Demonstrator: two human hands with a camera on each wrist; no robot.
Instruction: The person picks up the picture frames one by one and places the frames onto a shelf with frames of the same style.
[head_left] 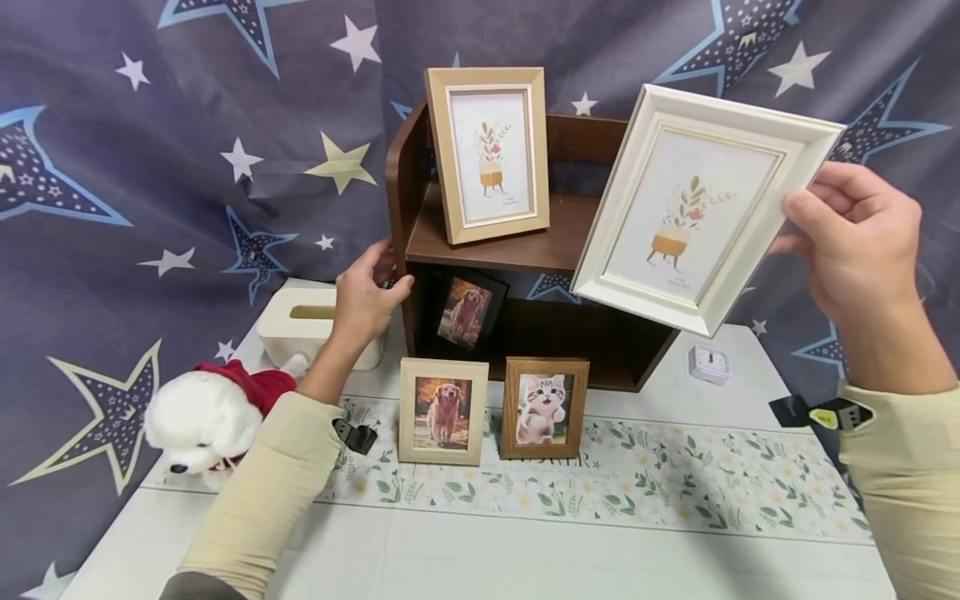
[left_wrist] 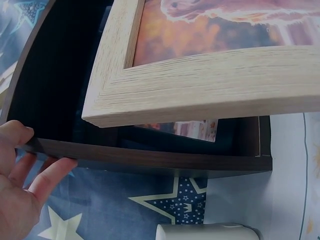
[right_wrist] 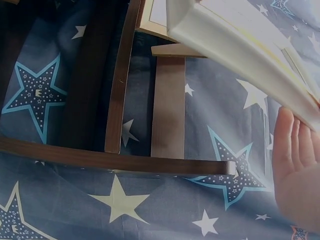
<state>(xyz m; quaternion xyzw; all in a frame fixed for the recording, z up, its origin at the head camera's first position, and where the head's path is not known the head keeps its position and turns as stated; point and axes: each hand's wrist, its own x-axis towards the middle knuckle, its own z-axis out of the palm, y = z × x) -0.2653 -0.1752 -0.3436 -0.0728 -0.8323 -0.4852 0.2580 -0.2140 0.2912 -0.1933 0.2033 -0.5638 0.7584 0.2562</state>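
My right hand (head_left: 862, 233) grips a white picture frame (head_left: 622, 196) by its right edge, with a potted plant print inside. The frame is tilted and held up in front of the shelf's right part. My left hand (head_left: 367, 292) holds the left side panel of the brown shelf (head_left: 397, 179); in the left wrist view, thumb and fingers (left_wrist: 52, 175) lie on either side of the panel edge. A tan picture frame (head_left: 536, 150) with a similar print stands on the upper board. Below it, a dark frame (head_left: 491, 308) with a dog photo leans in the lower compartment.
In front of the shelf stand a pale wood frame (head_left: 407, 417) with a dog photo and a brown wood frame (head_left: 510, 408) with a cat photo. A tissue box (head_left: 273, 329) and white plush dog (head_left: 202, 417) sit left, a small clock (head_left: 708, 364) right.
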